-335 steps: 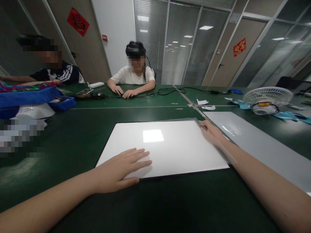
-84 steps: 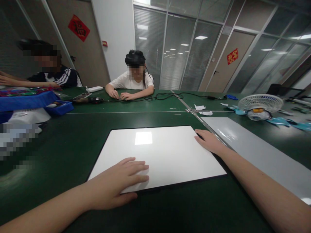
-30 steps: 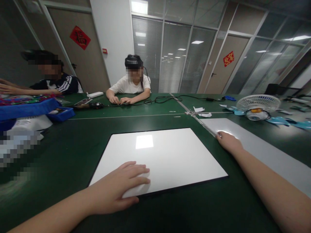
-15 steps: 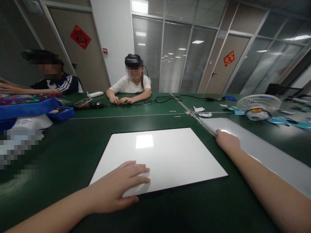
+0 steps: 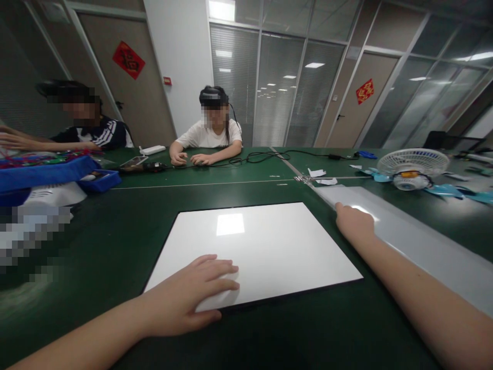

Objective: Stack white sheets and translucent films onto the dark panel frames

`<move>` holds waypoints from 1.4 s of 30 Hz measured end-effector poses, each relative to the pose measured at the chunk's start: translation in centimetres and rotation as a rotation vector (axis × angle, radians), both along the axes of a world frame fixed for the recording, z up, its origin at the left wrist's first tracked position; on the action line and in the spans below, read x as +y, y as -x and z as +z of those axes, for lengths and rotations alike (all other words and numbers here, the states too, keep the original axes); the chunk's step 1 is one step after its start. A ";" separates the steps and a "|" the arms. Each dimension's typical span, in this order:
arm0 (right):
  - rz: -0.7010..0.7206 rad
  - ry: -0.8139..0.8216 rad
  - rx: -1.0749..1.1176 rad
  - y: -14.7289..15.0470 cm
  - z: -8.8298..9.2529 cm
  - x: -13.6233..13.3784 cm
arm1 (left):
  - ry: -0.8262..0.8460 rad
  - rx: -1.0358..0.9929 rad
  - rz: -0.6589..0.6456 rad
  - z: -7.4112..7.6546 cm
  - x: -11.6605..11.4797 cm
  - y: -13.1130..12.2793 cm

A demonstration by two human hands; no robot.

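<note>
A white glossy panel with a thin black border point(image 5: 285, 246) lies flat on the green table in front of me. My left hand point(image 5: 198, 290) rests on its near left part, fingers spread and the thumb by the near edge. To the right lies a long, shiny pale grey sheet point(image 5: 419, 246). At the left edge of that sheet is my right hand point(image 5: 355, 223), its fingers curled on the edge. Most of those fingertips are hidden behind the hand.
A white fan guard point(image 5: 414, 162) with light blue parts sits at the far right. Paper scraps point(image 5: 327, 181) and a black cable point(image 5: 262, 155) lie across the table. Blue trays point(image 5: 100, 181) stand at the left. Two people sit opposite.
My right hand has shifted slightly left along the grey sheet's edge. My left hand and the white panel stay in place. Across the table, a person's hands have moved apart a little.
</note>
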State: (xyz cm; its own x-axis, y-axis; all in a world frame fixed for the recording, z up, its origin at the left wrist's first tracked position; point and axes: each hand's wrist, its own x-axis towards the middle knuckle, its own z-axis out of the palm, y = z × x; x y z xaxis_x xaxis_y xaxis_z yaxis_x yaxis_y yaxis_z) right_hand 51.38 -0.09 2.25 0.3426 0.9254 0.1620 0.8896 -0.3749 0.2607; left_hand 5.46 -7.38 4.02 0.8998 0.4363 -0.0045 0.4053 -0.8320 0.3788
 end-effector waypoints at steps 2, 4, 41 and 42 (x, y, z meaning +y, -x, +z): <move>0.019 0.030 0.024 0.0 -0.1 0.0 | 0.003 -0.006 0.004 0.1 0.0 0.0; 0.026 0.046 0.039 -0.3 -0.3 0.1 | 0.007 0.010 0.010 0.1 -0.1 -0.1; 0.111 0.133 0.051 -1.9 -1.1 0.8 | 0.010 0.042 0.007 0.4 -0.3 -0.2; 0.106 0.134 0.059 -1.9 -1.1 0.9 | 0.009 0.042 0.009 0.4 -0.3 -0.2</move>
